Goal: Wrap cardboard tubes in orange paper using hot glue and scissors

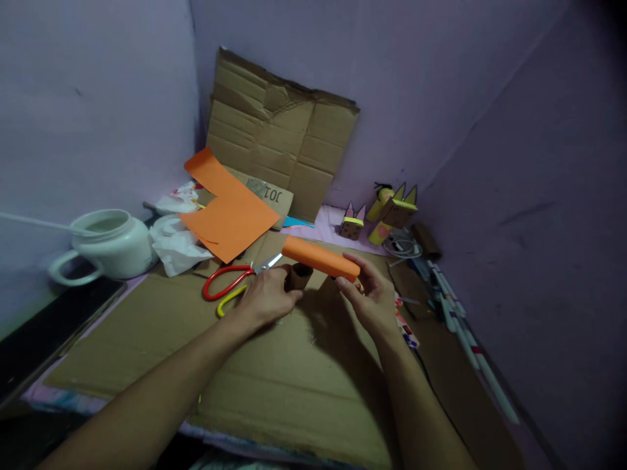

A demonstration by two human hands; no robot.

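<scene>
Both forearms reached in from the near edge of the cardboard sheet (274, 385) that covered the floor, converging toward its middle. The left hand (267, 300) lay palm down with its fingers curled around a small brown cardboard tube (298, 277), closed on it and pressing it toward the sheet. The right hand (373, 301) was raised slightly, its thumb and fingers pinched on the right end of a rolled orange paper (321, 258), which lay across the top of the tube.

The roll looked held only at one end, so I judged it could spring open or slide off the tube if the pinch loosened. A hard squeeze from the left hand might crush the tube.

Just beyond the left hand lay red-handled scissors (235, 279), blades pointing toward the roll; a careless sweep could catch them. Farther back, a cut orange sheet (228, 209) rested near the far edge against a leaning cardboard panel (279, 143), with a white jug (110, 245) at the far left.
</scene>
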